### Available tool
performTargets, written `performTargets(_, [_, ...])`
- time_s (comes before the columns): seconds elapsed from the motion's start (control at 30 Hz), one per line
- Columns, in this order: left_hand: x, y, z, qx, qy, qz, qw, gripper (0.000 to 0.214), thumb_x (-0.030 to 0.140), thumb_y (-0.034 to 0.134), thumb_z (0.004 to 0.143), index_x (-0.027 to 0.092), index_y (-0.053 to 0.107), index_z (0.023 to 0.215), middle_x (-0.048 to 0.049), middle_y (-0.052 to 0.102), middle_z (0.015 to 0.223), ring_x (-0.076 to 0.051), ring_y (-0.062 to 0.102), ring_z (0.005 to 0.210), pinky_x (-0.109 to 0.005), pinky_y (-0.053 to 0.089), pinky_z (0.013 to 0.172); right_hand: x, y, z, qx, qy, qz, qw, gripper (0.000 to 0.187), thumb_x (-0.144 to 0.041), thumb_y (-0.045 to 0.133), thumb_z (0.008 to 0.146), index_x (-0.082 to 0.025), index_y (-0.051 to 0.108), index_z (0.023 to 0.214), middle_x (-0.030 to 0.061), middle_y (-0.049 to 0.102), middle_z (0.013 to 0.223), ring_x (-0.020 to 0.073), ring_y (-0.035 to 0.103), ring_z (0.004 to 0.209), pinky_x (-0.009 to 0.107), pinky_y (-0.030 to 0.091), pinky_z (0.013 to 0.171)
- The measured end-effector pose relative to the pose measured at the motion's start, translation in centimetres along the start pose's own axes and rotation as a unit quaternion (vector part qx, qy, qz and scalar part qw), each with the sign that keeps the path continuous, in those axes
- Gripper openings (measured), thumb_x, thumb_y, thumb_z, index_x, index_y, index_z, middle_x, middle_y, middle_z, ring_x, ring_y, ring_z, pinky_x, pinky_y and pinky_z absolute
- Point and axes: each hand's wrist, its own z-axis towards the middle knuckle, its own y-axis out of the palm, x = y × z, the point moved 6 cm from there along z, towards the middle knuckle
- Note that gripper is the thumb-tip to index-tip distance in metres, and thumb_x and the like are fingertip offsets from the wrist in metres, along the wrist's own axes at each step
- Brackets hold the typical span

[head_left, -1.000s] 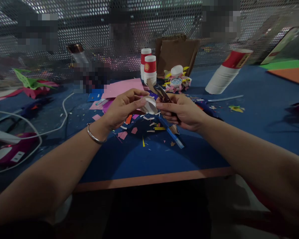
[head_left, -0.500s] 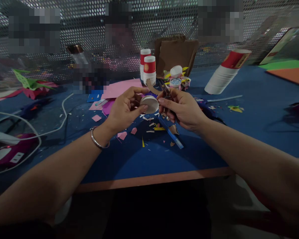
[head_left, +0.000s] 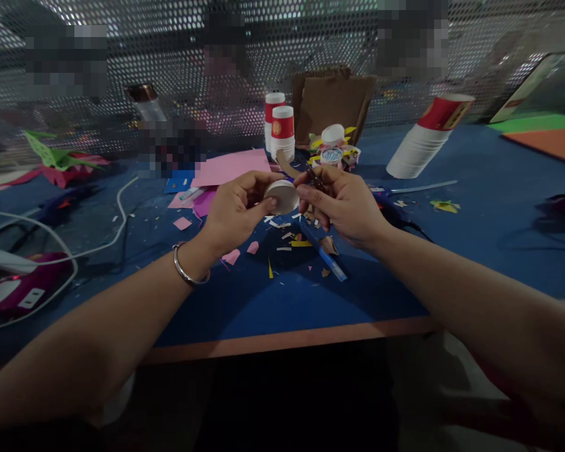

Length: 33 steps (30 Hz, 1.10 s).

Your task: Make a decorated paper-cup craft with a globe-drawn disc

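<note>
My left hand (head_left: 238, 210) is closed on a round white paper cup base (head_left: 282, 196), its thumb on the near face and its fingers behind the rim. The disc is tilted toward me above the blue table. My right hand (head_left: 341, 204) is closed round a small dark pair of scissors (head_left: 316, 179), partly hidden by the fingers. Its thumb and fingertips are right beside the disc's right edge; I cannot tell whether they touch it. Beneath both hands lie paper scraps (head_left: 301, 243) and a blue pen (head_left: 327, 254).
Stacked red-and-white paper cups (head_left: 283, 129) stand behind my hands, beside a cardboard piece (head_left: 332, 107) and a decorated paper craft (head_left: 333, 150). Another cup stack (head_left: 426, 138) leans at right. Pink paper (head_left: 230, 166), a white cable (head_left: 118, 207) and a purple glue gun (head_left: 26, 292) lie at left.
The scissors have tipped lower and are now more hidden in my right hand. Both hands have otherwise barely shifted, and the disc stays in my left hand.
</note>
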Motion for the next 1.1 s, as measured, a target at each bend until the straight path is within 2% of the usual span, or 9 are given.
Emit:
performTargets(0.17, [-1.1, 0.3, -0.1, 0.007, -0.105, -0.128, 0.986, 0.047, 0.03, 0.097, 0.073, 0.02, 0.077, 0.114, -0.0056, 0.081, 0.113, -0.018, 0.076, 0.098, -0.032, 0.067, 0.086, 0.2, 0.2, 0.1, -0.014, 0.022, -0.012, 1.0, 0.048, -0.062, 0.087, 0.086, -0.023, 0.067, 0.106, -0.002, 0.071, 0.076, 0.0084, 0.043, 0.043, 0.031, 0.03, 0.044])
performTargets(0.3, [-1.3, 1.1, -0.6, -0.016, -0.184, -0.169, 0.968, 0.034, 0.024, 0.093, 0.076, 0.019, 0.079, 0.106, -0.0053, 0.081, 0.111, -0.016, 0.076, 0.093, -0.029, 0.066, 0.084, 0.6, 0.3, 0.1, -0.016, 0.037, 0.01, 0.999, 0.05, -0.063, 0.09, 0.083, -0.023, 0.067, 0.101, -0.0031, 0.066, 0.073, 0.0077, 0.041, 0.043, 0.031, 0.029, 0.043])
performTargets(0.43, [-0.9, 1.5, -0.6, -0.051, -0.203, -0.194, 0.958, 0.026, 0.021, 0.087, 0.079, 0.017, 0.08, 0.104, -0.0073, 0.082, 0.106, -0.019, 0.078, 0.095, -0.03, 0.067, 0.086, 0.7, 0.3, 0.1, -0.025, 0.061, 0.05, 0.997, 0.055, -0.066, 0.093, 0.077, -0.023, 0.065, 0.099, -0.0044, 0.062, 0.071, 0.0061, 0.038, 0.043, 0.029, 0.022, 0.042])
performTargets(0.53, [-0.3, 1.5, -0.5, -0.084, -0.192, -0.204, 0.956, 0.033, 0.026, 0.085, 0.081, 0.019, 0.079, 0.112, -0.01, 0.081, 0.117, -0.025, 0.079, 0.108, -0.033, 0.069, 0.089, 0.3, 0.1, 0.1, -0.03, 0.067, 0.072, 0.995, 0.055, -0.065, 0.093, 0.078, -0.024, 0.064, 0.098, -0.0055, 0.059, 0.07, 0.0053, 0.034, 0.044, 0.029, 0.019, 0.042])
performTargets(0.63, [0.3, 1.3, -0.5, -0.103, -0.175, -0.193, 0.96, 0.042, 0.031, 0.09, 0.08, 0.024, 0.077, 0.119, -0.0077, 0.078, 0.125, -0.026, 0.078, 0.116, -0.034, 0.069, 0.092, -0.4, 0.1, 0.0, -0.04, 0.062, 0.08, 0.994, 0.052, -0.064, 0.093, 0.079, -0.024, 0.062, 0.094, -0.0065, 0.056, 0.068, 0.005, 0.031, 0.045, 0.029, 0.017, 0.041])
performTargets(0.73, [0.7, 1.3, -0.7, -0.117, -0.167, -0.185, 0.961, 0.053, 0.031, 0.099, 0.073, 0.028, 0.074, 0.12, -0.0034, 0.077, 0.119, -0.023, 0.078, 0.109, -0.033, 0.069, 0.09, -0.9, 0.4, -0.2, -0.061, 0.058, 0.082, 0.993, 0.052, -0.063, 0.093, 0.079, -0.023, 0.065, 0.097, -0.0066, 0.054, 0.067, 0.0054, 0.03, 0.046, 0.03, 0.014, 0.042])
performTargets(0.83, [0.8, 1.5, -0.8, -0.13, -0.161, -0.185, 0.961, 0.06, 0.03, 0.104, 0.066, 0.029, 0.071, 0.116, -0.0007, 0.077, 0.108, -0.019, 0.077, 0.097, -0.031, 0.068, 0.081, -1.1, 0.7, -0.2, -0.067, 0.055, 0.077, 0.993, 0.055, -0.064, 0.094, 0.077, -0.022, 0.067, 0.099, -0.0065, 0.051, 0.066, 0.0072, 0.034, 0.051, 0.03, 0.016, 0.044])
performTargets(0.97, [1.1, 1.1, -0.4, -0.112, -0.084, -0.131, 0.981, 0.058, 0.029, 0.103, 0.067, 0.026, 0.068, 0.113, -0.0019, 0.077, 0.112, -0.019, 0.075, 0.099, -0.029, 0.065, 0.083, -1.2, 0.5, -0.1, -0.046, 0.028, 0.067, 0.996, 0.056, -0.066, 0.093, 0.077, -0.023, 0.067, 0.1, -0.0053, 0.051, 0.069, 0.0095, 0.041, 0.059, 0.028, 0.021, 0.047])
performTargets(1.1, [1.3, 0.1, 0.1, -0.054, 0.01, -0.012, 0.998, 0.059, 0.031, 0.1, 0.071, 0.025, 0.064, 0.117, -0.0032, 0.077, 0.112, -0.019, 0.075, 0.1, -0.031, 0.062, 0.086, -1.1, 0.0, -0.2, -0.028, -0.006, 0.012, 1.0, 0.052, -0.074, 0.071, 0.095, -0.023, 0.063, 0.089, -0.0029, 0.051, 0.067, 0.0098, 0.041, 0.057, 0.03, 0.022, 0.049])
